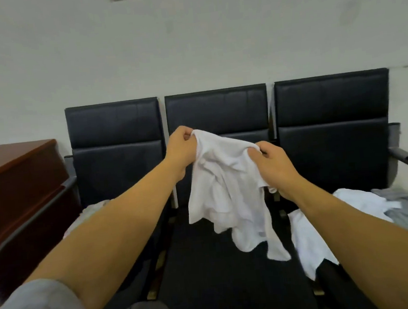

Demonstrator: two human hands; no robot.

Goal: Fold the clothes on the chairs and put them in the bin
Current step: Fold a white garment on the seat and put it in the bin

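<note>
Both bare arms stretched forward; left hand (180, 144) and right hand (272, 163) raised, fingers curled, each pinching cloth.

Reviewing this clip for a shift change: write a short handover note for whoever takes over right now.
Left hand and right hand each pinch the top edge of a white garment, held up crumpled over the middle chair. More white and grey clothes lie unfolded on the right chair. No bin in view. Done: nothing visibly folded. Left: fold this piece, then the pile, and bin them.

Soft white cloth shirt (228, 189) (creased); smooth black leather-look chairs (332, 108).
</note>
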